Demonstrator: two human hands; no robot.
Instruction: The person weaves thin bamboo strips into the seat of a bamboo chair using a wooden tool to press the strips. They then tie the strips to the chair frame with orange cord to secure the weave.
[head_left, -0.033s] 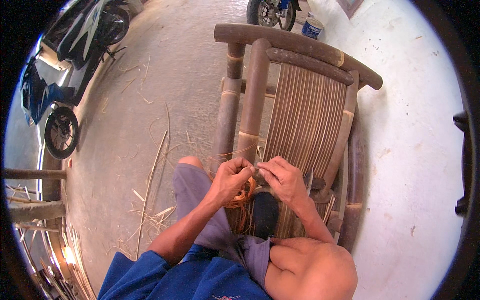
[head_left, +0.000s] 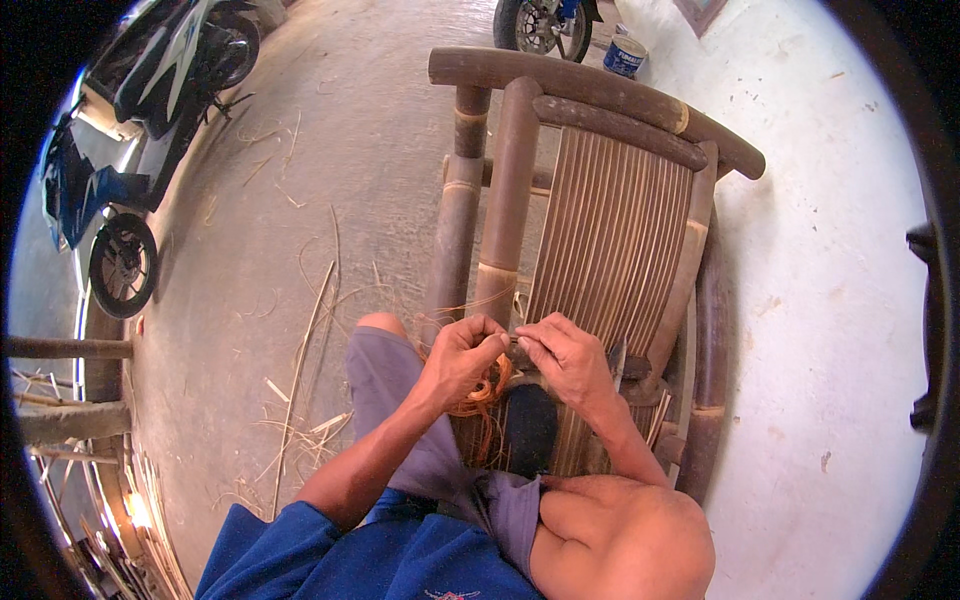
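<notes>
My left hand [head_left: 462, 358] and my right hand [head_left: 572, 362] meet fingertip to fingertip over the seat of a brown bamboo chair [head_left: 505, 215]. Both are closed in a pinch on a thin cane strand, its small piece between them mostly covered by the fingers. Fine loose strands [head_left: 487, 302] curve up beside my left hand. Just under that hand lies a coil of orange-brown strands [head_left: 480, 400], partly hidden. A dark oval thing [head_left: 531, 430] rests on the slatted seat below my hands; its kind I cannot make out. The slatted backrest [head_left: 610, 225] rises beyond my right hand.
A white wall [head_left: 820, 300] runs close along the right. Bamboo strips and shavings [head_left: 305, 375] litter the concrete floor at left. One motorcycle [head_left: 150, 130] stands far left, another [head_left: 543, 25] at the back beside a blue-and-white can [head_left: 625, 57]. Bamboo poles [head_left: 75, 423] are at lower left.
</notes>
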